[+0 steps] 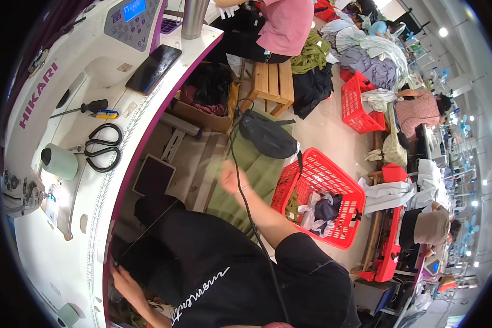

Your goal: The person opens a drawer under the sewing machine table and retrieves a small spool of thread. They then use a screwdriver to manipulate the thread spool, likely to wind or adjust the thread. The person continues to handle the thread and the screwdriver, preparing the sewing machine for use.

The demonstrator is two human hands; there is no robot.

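Note:
My right hand (233, 177) reaches out over a length of green cloth (243, 191) beside me. Its fingers look curled, and a pale green smear shows at them, too blurred to name. Down at the purple-edged sewing table (95, 262), my left hand (127, 285) is against the front edge, its fingertips partly hidden. On the table stands a white sewing machine (65, 60) with its lamp lit near the needle. Black-handled scissors (104, 147) lie beside a pale green thread cone (60, 161).
A phone (154, 69), a screwdriver (82, 107) and a small yellow-blue tool (105, 114) lie on the table. A dark bag (268, 134) rests on the green cloth. Behind are a red basket (347, 188) of cloth, a wooden stool (270, 85) and co-workers; a black cable (246, 202) hangs across.

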